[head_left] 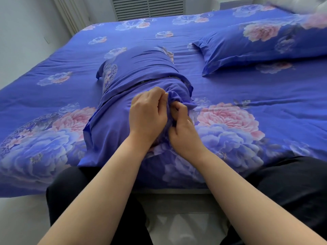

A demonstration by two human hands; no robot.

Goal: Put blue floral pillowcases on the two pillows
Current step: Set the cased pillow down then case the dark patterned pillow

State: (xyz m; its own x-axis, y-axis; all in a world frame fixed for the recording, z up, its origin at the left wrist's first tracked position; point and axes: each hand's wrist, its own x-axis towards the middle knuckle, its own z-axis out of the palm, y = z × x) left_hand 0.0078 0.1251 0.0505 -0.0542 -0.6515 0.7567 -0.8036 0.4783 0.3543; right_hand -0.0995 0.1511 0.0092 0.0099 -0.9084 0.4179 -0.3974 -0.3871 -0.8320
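Note:
A pillow inside a blue floral pillowcase (141, 71) lies lengthwise on the bed in front of me, its near end bunched. My left hand (147, 115) and my right hand (184, 131) meet at that near end, and both grip a fold of the case's fabric between curled fingers. A dark zip line crosses the case just beyond my hands. A second pillow (261, 43), wholly inside a matching blue floral case, lies flat at the far right of the bed.
The bed (265, 96) is covered by a blue sheet with large pink and lilac flowers. A white wall and a louvred vent (148, 7) stand behind it. My dark-trousered knees press against the bed's near edge.

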